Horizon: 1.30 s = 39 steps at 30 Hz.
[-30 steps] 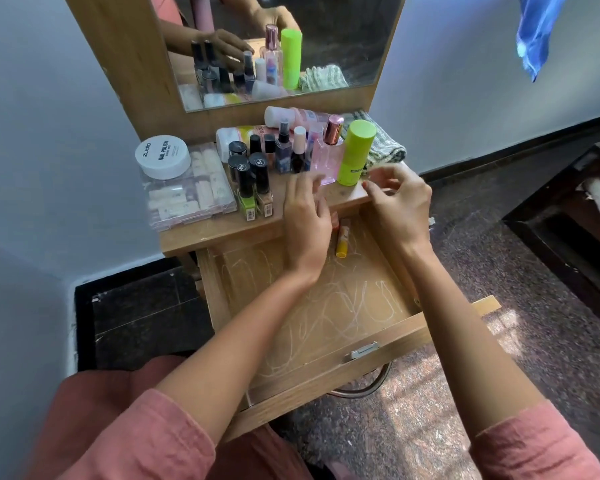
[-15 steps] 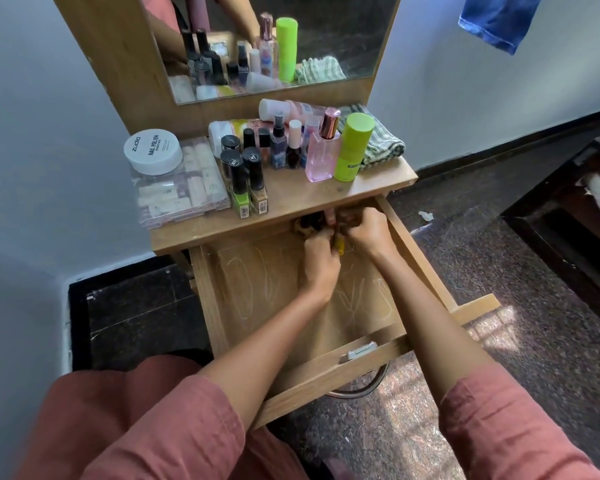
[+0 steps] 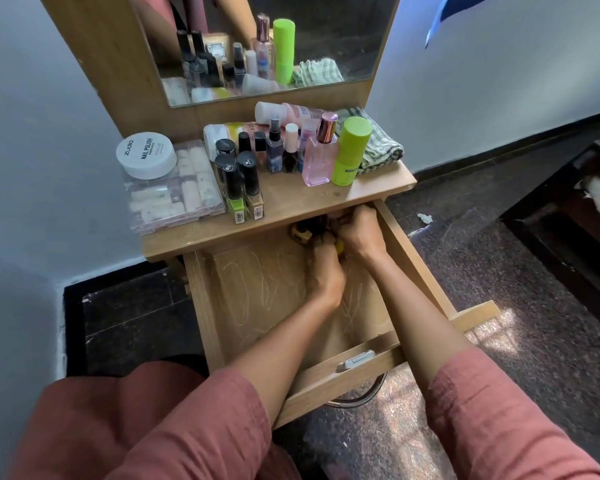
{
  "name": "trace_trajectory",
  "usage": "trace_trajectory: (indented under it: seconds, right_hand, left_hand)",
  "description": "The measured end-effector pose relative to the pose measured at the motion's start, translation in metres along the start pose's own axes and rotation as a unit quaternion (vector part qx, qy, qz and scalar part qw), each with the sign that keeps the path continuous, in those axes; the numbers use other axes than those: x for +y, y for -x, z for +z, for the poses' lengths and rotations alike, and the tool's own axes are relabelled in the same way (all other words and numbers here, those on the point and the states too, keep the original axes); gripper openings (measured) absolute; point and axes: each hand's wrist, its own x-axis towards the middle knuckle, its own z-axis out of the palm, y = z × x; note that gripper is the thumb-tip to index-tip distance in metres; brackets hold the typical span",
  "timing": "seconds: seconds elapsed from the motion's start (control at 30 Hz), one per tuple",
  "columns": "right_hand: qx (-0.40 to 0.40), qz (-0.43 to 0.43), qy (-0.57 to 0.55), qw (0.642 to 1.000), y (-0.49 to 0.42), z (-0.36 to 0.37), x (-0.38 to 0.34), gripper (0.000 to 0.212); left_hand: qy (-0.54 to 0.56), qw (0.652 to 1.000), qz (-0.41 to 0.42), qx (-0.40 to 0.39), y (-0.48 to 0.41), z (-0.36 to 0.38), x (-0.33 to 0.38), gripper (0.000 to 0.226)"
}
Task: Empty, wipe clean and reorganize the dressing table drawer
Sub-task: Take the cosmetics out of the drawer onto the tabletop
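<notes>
Drawer (image 3: pixel 257 292) open, left hand (image 3: pixel 324 273) and right hand (image 3: pixel 360 233) curled over small items (image 3: pixel 302 233), grasp unclear

blue cloth (image 3: pixel 451 8), dark speckled floor (image 3: pixel 534 271)

Drawer (image 3: pixel 257 296) pulled out below the tabletop (image 3: pixel 291 202), mirror (image 3: pixel 326 46) standing behind it. On the tabletop: box (image 3: pixel 174 199) at the left with a jar (image 3: pixel 145 154) on top, nail polish bottles (image 3: pixel 243 188) just right of it, more bottles (image 3: pixel 319 157) behind and to the right, folded cloth (image 3: pixel 381 147) at the back right. Both hands are in the drawer's back end, left hand (image 3: pixel 324 271) beside right hand (image 3: pixel 359 233), among small things (image 3: pixel 305 232) under the tabletop's edge.
</notes>
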Motion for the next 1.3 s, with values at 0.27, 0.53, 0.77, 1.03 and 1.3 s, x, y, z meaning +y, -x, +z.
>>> trace_trajectory:
  seconds: [0.27,0.53,0.77,1.03,1.3]
  right_hand:
    - [-0.023,-0.030,0.035,0.999,0.008,-0.011,0.011,0.028]
    - [-0.021,-0.057,0.045,0.997,0.042,-0.035,0.000,0.016]
    - [-0.032,-0.070,-0.015,0.997,0.057,-0.048,0.001,0.015]
    - [0.001,-0.101,-0.079,0.992,0.068,-0.065,-0.019,0.012]
    - [-0.006,-0.091,-0.144,0.985,0.070,-0.072,-0.030,0.009]
  left_hand:
    - [-0.041,0.999,0.011,0.018,0.012,-0.015,0.005,0.025]
    - [-0.017,0.996,0.084,0.038,0.030,-0.044,0.016,0.013]
    - [0.015,0.994,0.100,0.046,0.044,-0.073,0.030,0.017]
    - [0.052,0.993,0.090,0.063,0.047,-0.112,0.042,0.016]
    - [0.088,0.988,0.106,0.066,0.054,-0.143,0.060,0.013]
